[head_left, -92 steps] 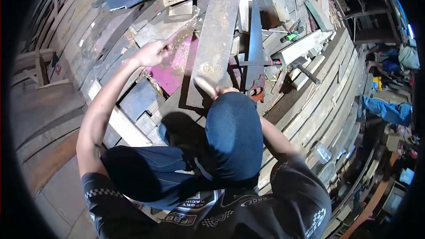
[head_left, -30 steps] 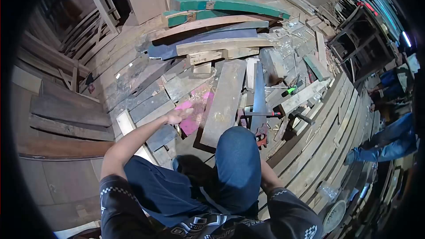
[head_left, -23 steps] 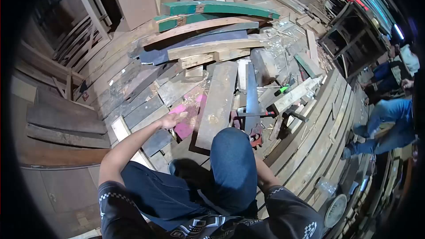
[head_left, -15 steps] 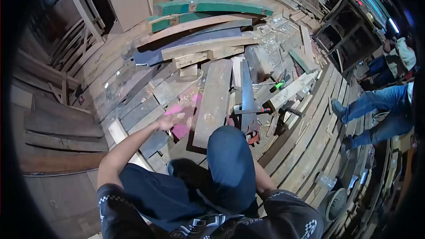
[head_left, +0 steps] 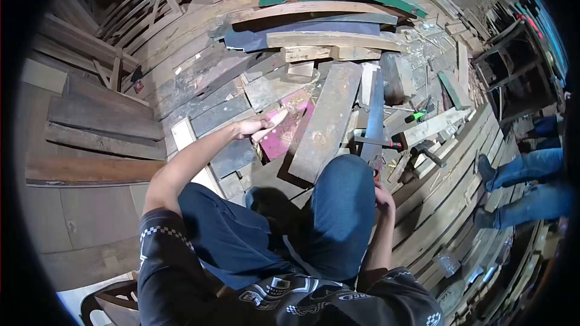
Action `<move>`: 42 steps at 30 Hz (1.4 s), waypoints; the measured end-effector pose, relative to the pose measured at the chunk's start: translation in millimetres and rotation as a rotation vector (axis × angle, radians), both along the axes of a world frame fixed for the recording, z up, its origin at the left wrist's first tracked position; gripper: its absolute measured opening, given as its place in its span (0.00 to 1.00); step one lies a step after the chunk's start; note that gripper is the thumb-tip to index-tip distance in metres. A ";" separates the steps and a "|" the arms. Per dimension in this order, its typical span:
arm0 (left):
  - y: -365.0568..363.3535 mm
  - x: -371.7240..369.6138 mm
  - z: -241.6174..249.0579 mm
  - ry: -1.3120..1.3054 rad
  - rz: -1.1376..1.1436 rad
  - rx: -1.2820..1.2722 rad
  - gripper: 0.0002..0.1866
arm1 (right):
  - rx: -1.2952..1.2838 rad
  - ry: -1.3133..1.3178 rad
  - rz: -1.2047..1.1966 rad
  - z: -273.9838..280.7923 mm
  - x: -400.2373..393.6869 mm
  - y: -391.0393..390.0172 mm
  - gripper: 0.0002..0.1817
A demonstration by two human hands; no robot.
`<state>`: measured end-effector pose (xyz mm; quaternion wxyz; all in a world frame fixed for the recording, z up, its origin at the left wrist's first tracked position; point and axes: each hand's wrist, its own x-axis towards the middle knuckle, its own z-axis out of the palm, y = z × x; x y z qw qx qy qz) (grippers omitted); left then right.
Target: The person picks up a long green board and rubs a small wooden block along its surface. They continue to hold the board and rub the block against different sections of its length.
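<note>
Over the flat pink panel (head_left: pixel 279 145), your left hand (head_left: pixel 249 127) holds a pale, tapered wooden piece (head_left: pixel 277 121); looks like a handling step, the next move calling for steady fingers. Your half-hidden right hand (head_left: pixel 383 196) sits near the red-handled, blue-grey handsaw (head_left: pixel 375 108), grip unclear.

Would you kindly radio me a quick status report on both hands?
Left hand holds slim pale wooden piece. Right hand beside bent blue-trousered knee, grip unclear. Knee partly blocks view.
</note>
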<state>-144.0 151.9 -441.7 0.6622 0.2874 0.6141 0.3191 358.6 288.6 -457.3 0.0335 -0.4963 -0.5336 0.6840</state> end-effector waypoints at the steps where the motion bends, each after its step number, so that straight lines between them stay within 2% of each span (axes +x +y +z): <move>1: -0.1 2.2 4.4 -0.015 0.042 -0.003 0.16 | -0.052 0.119 -0.051 -16.1 11.1 5.9 0.09; 2: -0.3 4.3 9.4 -0.030 0.082 -0.005 0.17 | -0.103 0.239 -0.104 -31.9 21.5 11.5 0.08; 4: 0.0 3.3 8.6 0.020 0.093 -0.017 0.19 | -0.009 0.445 -0.048 -24.1 31.4 20.1 0.07; 5: 0.8 -0.8 3.2 0.084 0.063 -0.027 0.20 | -0.119 0.448 -0.100 20.2 18.6 11.1 0.10; 8: -2.0 -7.3 14.0 0.343 0.012 0.045 0.22 | -0.098 0.396 -0.271 -3.6 23.0 13.2 0.11; 9: -1.7 -17.1 24.7 0.409 0.026 0.047 0.22 | -0.009 0.409 -0.253 12.4 5.1 7.8 0.12; 10: -6.8 -34.1 30.0 0.480 0.053 0.037 0.23 | -0.158 0.481 -0.301 1.7 -2.0 9.7 0.15; 11: -11.1 -55.8 36.4 0.439 0.051 0.041 0.24 | -0.269 0.517 -0.278 -5.2 -3.6 10.0 0.15; 12: -16.2 -75.4 43.9 0.399 0.054 0.045 0.25 | -0.385 0.546 -0.251 24.1 -25.8 1.3 0.15; 13: -24.4 -75.1 59.7 0.477 0.153 0.019 0.25 | -0.555 0.420 -0.436 8.0 -34.6 8.9 0.12; 14: -35.5 -79.3 75.0 0.553 0.245 -0.008 0.26 | -0.537 0.369 -0.438 0.5 -40.1 13.2 0.12; 17: -96.8 -130.0 21.9 0.807 0.642 0.101 0.28 | -0.338 0.334 -0.275 -7.5 -51.2 16.7 0.12; 19: -149.4 -139.0 -11.1 1.154 0.696 -0.118 0.28 | -0.256 0.307 -0.221 -10.3 -53.0 17.5 0.12; 20: -169.9 -126.3 9.3 0.964 0.598 -0.239 0.24 | -0.223 0.295 -0.202 -10.3 -52.5 17.9 0.12; 21: -199.6 -144.7 -43.5 1.274 0.183 -0.380 0.22 | -0.197 0.280 -0.188 -10.5 -51.2 18.5 0.12; 23: -243.3 -118.3 -85.0 1.234 0.311 -0.280 0.28 | -0.144 0.256 -0.161 -12.4 -52.1 19.2 0.12; 24: -260.2 -115.3 -109.7 1.255 0.276 -0.341 0.31 | -0.123 0.244 -0.148 -12.2 -51.6 18.4 0.12; 25: -295.8 -135.4 -191.9 1.151 0.485 -0.326 0.33 | -0.101 0.235 -0.139 -12.0 -52.3 18.3 0.12; 28: -281.3 -69.5 -130.5 1.231 0.515 -0.662 0.35 | -0.050 0.202 -0.112 -11.5 -49.9 17.3 0.12; 30: -278.3 -52.6 -123.8 1.215 0.544 -0.781 0.38 | -0.015 0.192 -0.097 -11.7 -51.3 18.5 0.12; 34: -276.9 -53.4 -118.6 1.254 0.617 -0.742 0.46 | 0.051 0.162 -0.050 -20.2 -58.2 20.9 0.13; 36: -273.8 -76.2 -118.8 1.349 0.581 -0.781 0.45 | 0.093 0.149 -0.017 -24.9 -64.7 25.8 0.13; 38: -251.9 -97.4 -86.2 1.469 0.527 -0.553 0.45 | 0.139 0.138 0.024 -33.0 -73.9 32.1 0.13; 40: -214.2 -121.8 -25.0 1.438 0.489 -0.297 0.44 | 0.181 0.121 0.067 -41.3 -84.7 38.2 0.13; 42: -178.0 -163.6 0.2 1.682 0.401 -0.085 0.43 | 0.220 0.102 0.109 -49.7 -94.6 43.8 0.13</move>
